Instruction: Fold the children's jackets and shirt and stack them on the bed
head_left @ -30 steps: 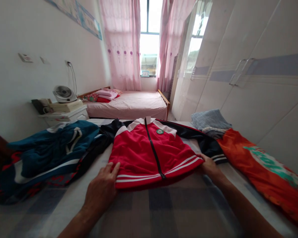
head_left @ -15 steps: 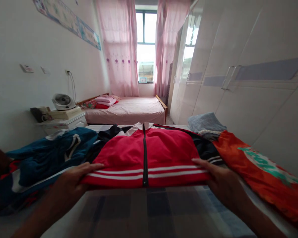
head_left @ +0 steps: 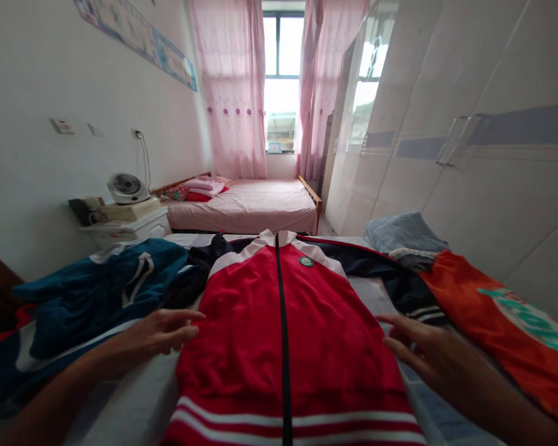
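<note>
A red zip-up track jacket (head_left: 242,334) lies flat, front side up, with a white collar, a dark zip and white stripes along its hem. Its dark right-hand sleeve (head_left: 367,263) stretches out toward the orange garment. My left hand (head_left: 160,331) is at the jacket's left edge, fingers apart and pointing inward, holding nothing. On the opposite edge, my right hand (head_left: 423,347) has its fingers spread beside the red cloth. Whether the fingertips touch the fabric is hard to tell.
A blue garment (head_left: 93,297) lies crumpled on the left. To the right are an orange garment (head_left: 465,310) and a folded grey-blue cloth (head_left: 402,232). Beyond stand a pink-covered bed (head_left: 255,204), a small fan (head_left: 128,188) and a white wardrobe (head_left: 451,93).
Both hands have let go of the jacket's hem and moved to its sides. The jacket now lies stretched out toward me, its hem lower in view and a round badge showing on its chest.
</note>
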`<state>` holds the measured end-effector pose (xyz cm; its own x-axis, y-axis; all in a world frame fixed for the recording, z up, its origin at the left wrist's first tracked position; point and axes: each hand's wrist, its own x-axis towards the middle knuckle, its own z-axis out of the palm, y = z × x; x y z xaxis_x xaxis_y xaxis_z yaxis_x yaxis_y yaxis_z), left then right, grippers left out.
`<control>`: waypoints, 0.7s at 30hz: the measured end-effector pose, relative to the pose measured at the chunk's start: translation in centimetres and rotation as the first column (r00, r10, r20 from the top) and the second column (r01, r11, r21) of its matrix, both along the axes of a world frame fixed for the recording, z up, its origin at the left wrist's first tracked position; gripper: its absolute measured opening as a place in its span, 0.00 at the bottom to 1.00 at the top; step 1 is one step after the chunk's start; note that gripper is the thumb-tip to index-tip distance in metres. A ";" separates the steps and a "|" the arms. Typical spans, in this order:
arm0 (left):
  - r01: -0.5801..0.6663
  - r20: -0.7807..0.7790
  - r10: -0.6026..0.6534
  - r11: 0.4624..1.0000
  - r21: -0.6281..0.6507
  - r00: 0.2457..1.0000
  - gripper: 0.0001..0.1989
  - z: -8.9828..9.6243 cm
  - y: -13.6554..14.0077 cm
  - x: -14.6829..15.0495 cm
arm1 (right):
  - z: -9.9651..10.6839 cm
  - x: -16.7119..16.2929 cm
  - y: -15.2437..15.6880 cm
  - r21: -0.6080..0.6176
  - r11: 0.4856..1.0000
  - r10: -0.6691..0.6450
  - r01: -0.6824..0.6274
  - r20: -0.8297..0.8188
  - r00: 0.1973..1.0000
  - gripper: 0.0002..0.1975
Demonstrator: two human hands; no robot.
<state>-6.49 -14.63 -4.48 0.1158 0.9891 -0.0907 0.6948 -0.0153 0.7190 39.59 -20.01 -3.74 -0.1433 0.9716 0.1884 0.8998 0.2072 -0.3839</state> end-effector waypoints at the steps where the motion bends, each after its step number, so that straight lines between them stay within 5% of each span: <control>1: 0.023 -0.019 -0.023 1.000 -0.002 1.000 0.26 0.5 1.9 -0.1 | 0.6 -1.1 1.4 0.028 0.999 0.018 -0.017 -0.017 1.000 0.18; 5: -0.050 -0.263 0.117 0.967 0.249 0.958 0.24 1.1 9.1 0.1 | 0.7 -6.9 6.6 0.128 0.980 0.158 -0.149 -0.060 0.986 0.19; 12: -0.214 -0.440 0.360 0.913 0.347 0.823 0.16 -0.9 18.3 -0.1 | -8.1 -11.0 12.0 0.099 0.972 0.203 -0.211 0.086 0.975 0.21; 15: -0.270 -0.524 0.393 0.916 0.297 0.756 0.16 -1.5 21.0 -1.2 | -10.2 -10.2 12.8 0.089 0.971 0.208 -0.222 0.141 0.968 0.20; 21: -0.354 -0.597 0.342 0.930 0.103 0.726 0.16 -1.6 24.9 -2.6 | -10.5 -9.2 13.7 0.182 0.932 0.271 -0.313 0.220 0.937 0.19</control>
